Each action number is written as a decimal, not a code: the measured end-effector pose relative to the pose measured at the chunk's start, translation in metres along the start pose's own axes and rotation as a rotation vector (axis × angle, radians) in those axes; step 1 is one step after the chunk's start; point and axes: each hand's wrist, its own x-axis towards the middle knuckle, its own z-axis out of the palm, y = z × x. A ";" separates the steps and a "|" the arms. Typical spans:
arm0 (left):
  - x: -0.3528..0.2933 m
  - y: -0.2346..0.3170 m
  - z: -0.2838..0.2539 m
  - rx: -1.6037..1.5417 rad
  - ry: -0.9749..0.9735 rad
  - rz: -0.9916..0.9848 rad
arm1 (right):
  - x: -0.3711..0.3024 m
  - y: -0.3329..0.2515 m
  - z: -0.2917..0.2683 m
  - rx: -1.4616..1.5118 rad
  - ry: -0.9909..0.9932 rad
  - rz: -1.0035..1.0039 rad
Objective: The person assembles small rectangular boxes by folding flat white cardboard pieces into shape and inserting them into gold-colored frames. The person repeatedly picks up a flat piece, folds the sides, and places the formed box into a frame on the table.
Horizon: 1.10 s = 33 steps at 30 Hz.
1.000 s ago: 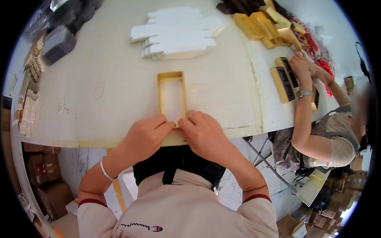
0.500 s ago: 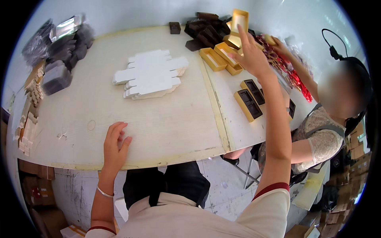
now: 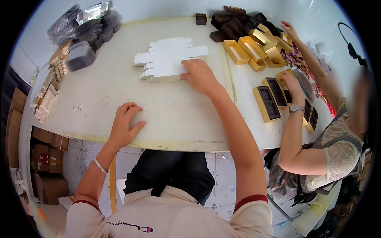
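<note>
Right hand (image 3: pixel 199 74) reaches out across the pale, worn table (image 3: pixel 170 119) and lies on the near right edge of the stack of flat white die-cut cardboard box blanks (image 3: pixel 168 59), fingers curled loosely over the top sheet; whether any sheet is pinched or lifted cannot be told from this angle, so the hand reads as touching rather than gripping. Left hand (image 3: pixel 124 127) rests open and palm-down on bare table near the front edge, fingers spread, holding nothing. Progress, as a judgement: a fresh blank is being fetched, none is yet drawn off the stack or folded, and the space in front of the person carries no part-made box. Finished or part-finished goods sit further right: open gold rectangular trays (image 3: pixel 248 49) heaped near dark brown inserts (image 3: pixel 228 25) at the far right of the table, and gold boxes with dark compartmented liners (image 3: pixel 270 99) in front of a seated co-worker, whose hand (image 3: pixel 293 83) is among them. The stack itself is well up, several sheets deep, lying slightly fanned, with tabs and flaps jutting from its left and right ends; sheets look clean, matt, uncreased. It sits mid-table toward the far side, well apart from the left hand. Along the far left edge, bundles of dark plastic-wrapped items (image 3: pixel 85 43) and a row of small tan cartons (image 3: pixel 49 91).
</note>
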 end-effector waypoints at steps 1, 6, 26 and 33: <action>0.001 0.000 0.000 0.013 -0.018 -0.014 | 0.003 -0.001 -0.008 0.016 -0.113 0.077; -0.003 0.010 0.000 0.054 -0.035 -0.039 | 0.004 0.016 -0.007 0.192 -0.061 0.011; -0.006 0.017 -0.014 0.048 0.313 0.268 | -0.001 -0.021 -0.036 -0.153 0.677 -0.491; -0.007 0.051 -0.024 0.086 0.079 0.508 | -0.134 -0.089 -0.015 -0.132 0.187 -0.611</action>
